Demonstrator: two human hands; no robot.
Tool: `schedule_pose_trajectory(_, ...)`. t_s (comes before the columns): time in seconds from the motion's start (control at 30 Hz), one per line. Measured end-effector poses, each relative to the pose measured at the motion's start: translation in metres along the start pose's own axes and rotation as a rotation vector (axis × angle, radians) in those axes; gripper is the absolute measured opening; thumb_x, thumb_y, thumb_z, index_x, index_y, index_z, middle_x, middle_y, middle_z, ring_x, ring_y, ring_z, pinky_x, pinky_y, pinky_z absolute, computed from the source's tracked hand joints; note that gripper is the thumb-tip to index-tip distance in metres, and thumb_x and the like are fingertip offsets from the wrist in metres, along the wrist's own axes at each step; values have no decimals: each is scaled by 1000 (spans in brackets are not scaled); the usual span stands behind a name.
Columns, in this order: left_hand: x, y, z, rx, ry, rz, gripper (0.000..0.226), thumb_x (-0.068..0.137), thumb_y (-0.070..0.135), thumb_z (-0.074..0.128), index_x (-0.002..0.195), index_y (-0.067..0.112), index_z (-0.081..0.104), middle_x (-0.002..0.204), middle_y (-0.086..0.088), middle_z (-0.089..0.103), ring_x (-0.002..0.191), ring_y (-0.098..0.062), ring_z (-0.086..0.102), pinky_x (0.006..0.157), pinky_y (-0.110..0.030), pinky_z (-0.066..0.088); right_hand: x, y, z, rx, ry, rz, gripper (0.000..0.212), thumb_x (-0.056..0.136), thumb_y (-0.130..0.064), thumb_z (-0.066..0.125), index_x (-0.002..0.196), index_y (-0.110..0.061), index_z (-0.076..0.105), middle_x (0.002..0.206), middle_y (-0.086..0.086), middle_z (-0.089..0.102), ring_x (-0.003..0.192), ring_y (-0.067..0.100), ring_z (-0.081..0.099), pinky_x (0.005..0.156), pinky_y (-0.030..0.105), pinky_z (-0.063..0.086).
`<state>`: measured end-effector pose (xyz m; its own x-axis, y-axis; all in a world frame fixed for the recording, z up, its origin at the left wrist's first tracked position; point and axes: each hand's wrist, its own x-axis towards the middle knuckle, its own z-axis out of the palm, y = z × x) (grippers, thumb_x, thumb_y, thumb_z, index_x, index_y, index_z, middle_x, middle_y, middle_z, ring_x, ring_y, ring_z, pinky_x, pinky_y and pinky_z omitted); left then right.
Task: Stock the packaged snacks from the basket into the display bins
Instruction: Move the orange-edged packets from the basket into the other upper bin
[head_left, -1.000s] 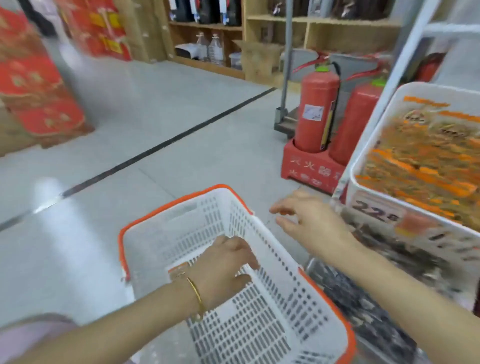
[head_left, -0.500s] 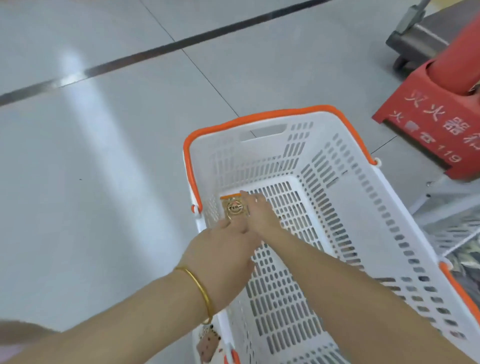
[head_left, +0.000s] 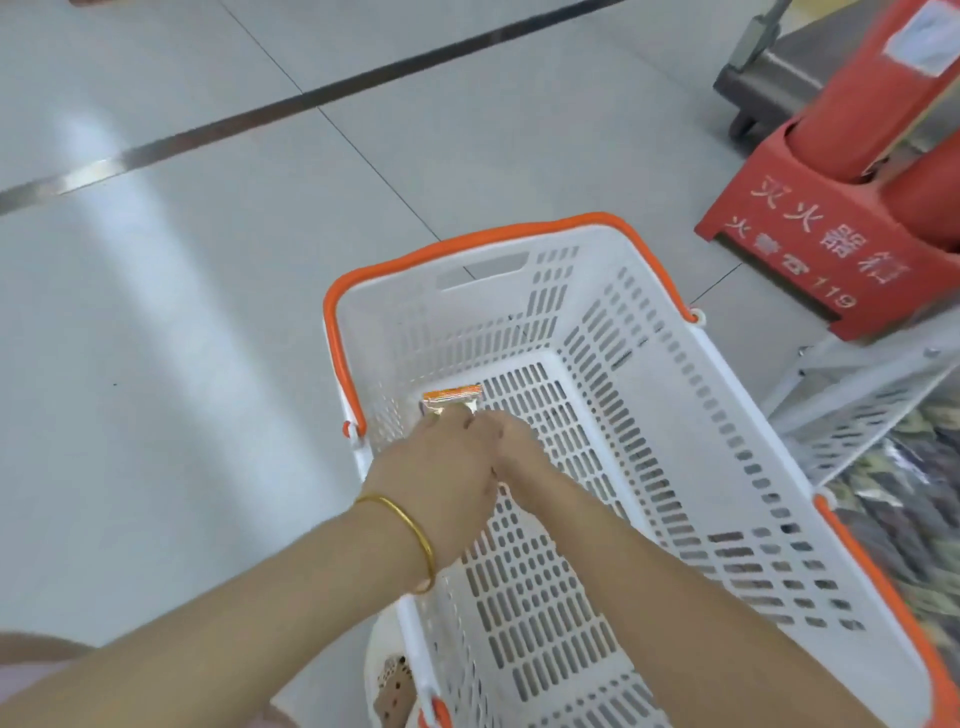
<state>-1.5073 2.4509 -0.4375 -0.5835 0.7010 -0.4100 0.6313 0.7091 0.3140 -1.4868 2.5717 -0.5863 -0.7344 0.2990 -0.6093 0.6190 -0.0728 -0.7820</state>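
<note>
As left hand (head_left: 441, 467) and right hand (head_left: 511, 441) meet at packet (head_left: 451, 396), grip unclear | red stand (head_left: 769, 208): 119

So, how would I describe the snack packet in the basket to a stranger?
Find the white basket with the orange rim on the floor. On its bottom, near the far left corner, just beyond the left hand and right hand, lies the snack packet. It is the only item visible inside: shiny, with an orange strip.

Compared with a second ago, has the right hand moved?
Yes. The right hand moved leftward from outside the white basket into it, reaching the orange snack packet beside the left hand.
</note>
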Motion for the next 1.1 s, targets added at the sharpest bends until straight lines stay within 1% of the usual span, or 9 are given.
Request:
schedule_pose_trajectory(0.07, 5, 17, -2, -54, 66, -21, 43, 93, 32, 50, 131, 15, 36, 131, -4, 35, 123, -23, 39, 96, -38, 43, -42, -19, -32, 138, -17, -51, 13, 78, 1, 63, 89, 3, 56, 76, 9, 55, 70, 22, 54, 62, 33, 47)
schedule_pose_trajectory(0.17, 6, 50, -8, -259, 93, -4, 65, 86, 32, 62, 135, 8, 27, 129, -10, 39, 117, -26, 46, 97, -38, 42, -105, -39, -83, 275, -21, -158, 19, 82, -2, 67, 101, -1, 62, 90, 11, 67, 83, 27, 63, 80, 42, 54)
schedule_pose_trajectory(0.33, -8, 125, -27, -506, 3, 216, 72, 89, 20, 62, 144, 14, 15, 78, 8, 50, 63, -1, 51, 50, -9, 38, -214, -61, -167, 255, 87, -234, 27, 84, -14, 68, 108, -2, 62, 93, 10, 69, 81, 17, 67, 70, 31, 57)
schedule_pose_trajectory(0.5, -15, 222, -49, -507, -58, 559, 75, 88, 17, 63, 145, 23, 14, 85, 8, 58, 64, 7, 56, 62, -11, 41, -320, -90, -252, -22, 222, -390, 11, 85, -16, 68, 94, -19, 65, 74, -6, 68, 62, 7, 62, 55, 25, 50)
schedule_pose_trajectory(0.67, -4, 348, -77, -483, 52, 803, 81, 72, 39, 69, 141, 22, 29, 111, 4, 59, 97, -9, 60, 91, -31, 48, -404, -96, -329, -139, 624, -561, 9, 84, -10, 69, 85, -16, 62, 68, -4, 59, 55, 8, 53, 49, 18, 46)
schedule_pose_trajectory(0.77, 9, 414, -84, -456, 222, 871, 62, 83, 18, 67, 137, 14, 38, 101, 4, 52, 91, -16, 56, 87, -32, 47, -433, -80, -382, -66, 1043, -598, 15, 83, -15, 70, 77, -23, 59, 65, -1, 61, 54, 14, 58, 56, 33, 55)
schedule_pose_trajectory(0.87, 28, 462, -80, -219, 370, 950, 51, 86, 15, 63, 133, 12, 45, 123, -7, 48, 113, -21, 48, 101, -31, 36, -449, -62, -432, -131, 1441, -571, 8, 84, -23, 67, 86, -27, 60, 82, 4, 65, 77, 29, 66, 73, 45, 52)
schedule_pose_trajectory(0.97, 49, 494, -68, 12, 464, 1000, 48, 88, 22, 59, 134, 18, 45, 139, -4, 37, 129, -23, 30, 107, -26, 18, -446, -56, -463, -271, 1596, -517, 17, 89, -17, 61, 105, -15, 65, 86, 5, 65, 87, 28, 64, 71, 25, 37)
schedule_pose_trajectory(1.1, 69, 518, -51, 183, 515, 1011, 40, 90, 28, 55, 129, 26, 51, 152, -3, 22, 138, -25, 16, 111, -40, 25, -414, -61, -484, -546, 1604, -458, 20, 90, -16, 57, 106, -6, 62, 100, 16, 65, 98, 34, 58, 80, 35, 37)
